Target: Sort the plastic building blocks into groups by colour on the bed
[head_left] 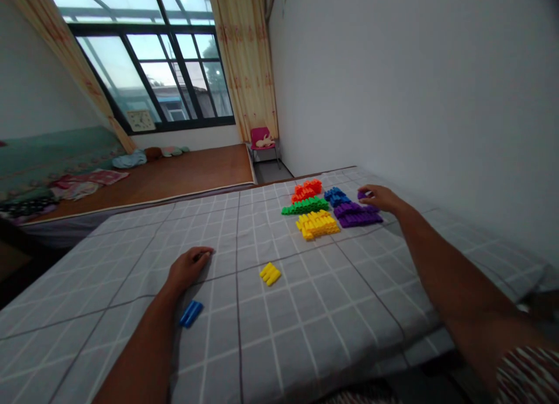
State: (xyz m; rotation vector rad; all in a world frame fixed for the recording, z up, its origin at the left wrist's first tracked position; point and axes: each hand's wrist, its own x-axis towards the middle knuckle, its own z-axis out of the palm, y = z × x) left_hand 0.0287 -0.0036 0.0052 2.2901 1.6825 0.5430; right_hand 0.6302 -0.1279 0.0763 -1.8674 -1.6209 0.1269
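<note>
My right hand (pixel 381 198) is over the far right of the checked cloth, its fingers closed on a small purple plastic block (pixel 362 195). Just below it lies a pile of purple blocks (pixel 358 215). Beside that are piles of blue blocks (pixel 336 197), orange blocks (pixel 307 190), green blocks (pixel 305 206) and yellow blocks (pixel 317 224). My left hand (pixel 188 268) rests on the cloth at the left, fingers curled in; whatever they may hold is hidden. Near its wrist lies a small blue block group (pixel 191 314). Between my hands sits a small yellow block group (pixel 270 273).
The grey checked cloth (pixel 279 334) covers a bed-like surface against a white wall (pixel 393 89). Beyond its far edge is a brown-topped platform (pixel 209 165) with clothes and bedding. A pink chair (pixel 258 137) stands in the far corner, by a curtained window (pixel 152 72).
</note>
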